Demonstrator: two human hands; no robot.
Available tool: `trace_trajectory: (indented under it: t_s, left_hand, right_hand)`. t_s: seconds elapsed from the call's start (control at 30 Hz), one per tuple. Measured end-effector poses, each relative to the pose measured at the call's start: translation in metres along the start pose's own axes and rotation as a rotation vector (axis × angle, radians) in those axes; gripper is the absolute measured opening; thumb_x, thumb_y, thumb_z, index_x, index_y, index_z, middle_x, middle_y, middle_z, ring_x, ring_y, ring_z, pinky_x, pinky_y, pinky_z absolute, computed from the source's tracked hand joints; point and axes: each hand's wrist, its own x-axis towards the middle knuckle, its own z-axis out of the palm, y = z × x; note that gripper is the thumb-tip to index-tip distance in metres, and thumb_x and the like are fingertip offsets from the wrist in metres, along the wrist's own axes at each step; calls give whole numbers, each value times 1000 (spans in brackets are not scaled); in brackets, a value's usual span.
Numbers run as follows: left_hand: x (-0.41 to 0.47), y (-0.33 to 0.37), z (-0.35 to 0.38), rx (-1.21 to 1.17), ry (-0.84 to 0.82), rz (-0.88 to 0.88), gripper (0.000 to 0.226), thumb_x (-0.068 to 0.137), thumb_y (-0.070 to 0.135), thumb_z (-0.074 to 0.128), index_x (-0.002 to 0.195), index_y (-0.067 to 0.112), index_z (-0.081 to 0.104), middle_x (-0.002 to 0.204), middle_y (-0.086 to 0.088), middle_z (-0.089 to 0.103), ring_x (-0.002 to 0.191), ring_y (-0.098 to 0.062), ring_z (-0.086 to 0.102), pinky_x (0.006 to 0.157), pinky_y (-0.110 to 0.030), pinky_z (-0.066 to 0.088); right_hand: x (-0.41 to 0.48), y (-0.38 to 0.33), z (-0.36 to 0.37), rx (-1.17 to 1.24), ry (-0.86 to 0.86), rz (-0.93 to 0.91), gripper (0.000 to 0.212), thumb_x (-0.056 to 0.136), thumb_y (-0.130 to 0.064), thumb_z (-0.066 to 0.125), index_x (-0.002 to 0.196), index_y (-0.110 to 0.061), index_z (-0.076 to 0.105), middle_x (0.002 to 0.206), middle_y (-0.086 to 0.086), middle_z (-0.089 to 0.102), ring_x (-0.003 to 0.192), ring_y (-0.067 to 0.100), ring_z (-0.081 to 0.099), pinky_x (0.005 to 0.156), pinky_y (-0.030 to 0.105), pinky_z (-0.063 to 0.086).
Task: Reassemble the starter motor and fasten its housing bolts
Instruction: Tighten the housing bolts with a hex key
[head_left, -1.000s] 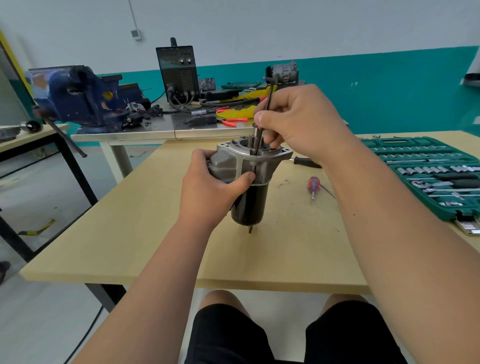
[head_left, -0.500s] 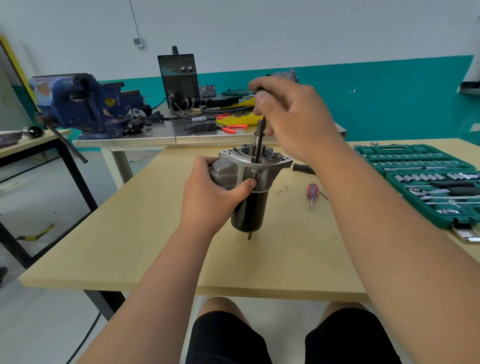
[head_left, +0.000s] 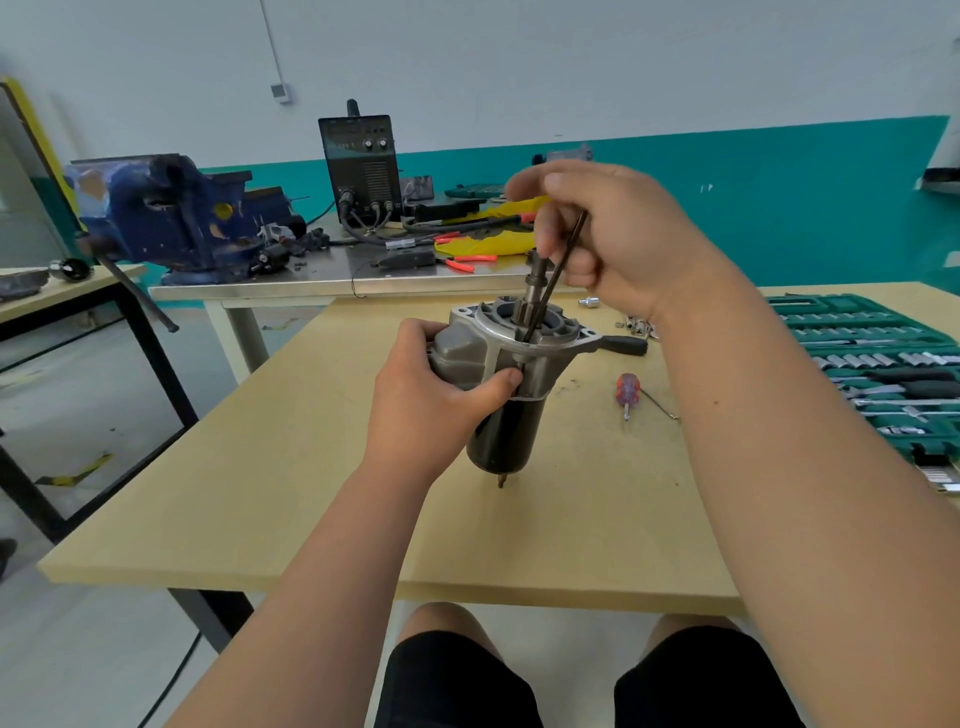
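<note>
The starter motor (head_left: 511, 379) stands upright on the wooden table (head_left: 260, 493), grey aluminium housing on top, black cylindrical body below, a bolt tip poking out at its bottom. My left hand (head_left: 441, 395) grips the housing from the left side. Above the housing, my right hand (head_left: 613, 239) pinches a long thin dark housing bolt (head_left: 553, 280) that slants down into the housing rim beside the armature shaft (head_left: 535, 291). The bolt's upper end is hidden in my fingers.
A red-handled screwdriver (head_left: 626, 392) and a black handle (head_left: 626, 344) lie right of the motor, with small loose sockets (head_left: 636, 325) behind. A green socket set case (head_left: 872, 374) sits open at the right. A blue vise (head_left: 166, 218) and a black machine (head_left: 361, 166) occupy the metal bench behind.
My right hand has risen from the housing top and drawn the long bolt upward and to the right, so it now slants. My left hand keeps its grip on the housing.
</note>
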Motion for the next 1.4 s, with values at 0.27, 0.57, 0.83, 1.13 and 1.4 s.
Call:
trace_trajectory:
  t_s: [0.27, 0.57, 0.83, 1.13, 1.4]
  left_hand:
    - [5, -7, -4, 1, 19, -11, 51, 56, 46, 81, 90, 37, 45, 84, 20, 61, 77, 16, 58, 49, -3, 41]
    - [4, -8, -6, -6, 11, -5, 51, 56, 49, 79, 90, 37, 43, 86, 17, 61, 77, 13, 59, 52, -4, 43]
    - [5, -9, -6, -23, 7, -19, 52, 53, 53, 77, 91, 36, 44, 86, 16, 63, 74, 9, 61, 50, -8, 44]
    - [3, -7, -7, -12, -4, -34, 53, 59, 46, 79, 96, 35, 44, 91, 15, 61, 78, 12, 59, 52, -5, 44]
    - [0, -4, -4, -40, 6, -38, 52, 54, 52, 78, 90, 39, 42, 88, 10, 64, 62, -8, 63, 45, -14, 43]
  right_hand:
    - [5, 0, -7, 333, -343, 180, 22, 96, -29, 43, 96, -18, 62, 64, -7, 56, 45, 1, 46, 45, 15, 42]
    - [13, 6, 7, 401, -378, 194, 20, 88, -28, 51, 103, -19, 62, 87, -6, 63, 43, 0, 44, 42, 12, 40]
    - [8, 10, 18, 392, -46, 135, 8, 90, -22, 60, 85, -17, 58, 75, -4, 55, 46, 4, 42, 43, 18, 40]
    - [-7, 7, 44, -331, 582, -257, 20, 82, -24, 69, 71, -22, 52, 63, -10, 50, 54, 1, 48, 58, 18, 45]
    - [-10, 14, 56, -635, 808, -451, 17, 85, -25, 65, 80, -15, 53, 70, -9, 52, 68, 11, 55, 63, 24, 48]
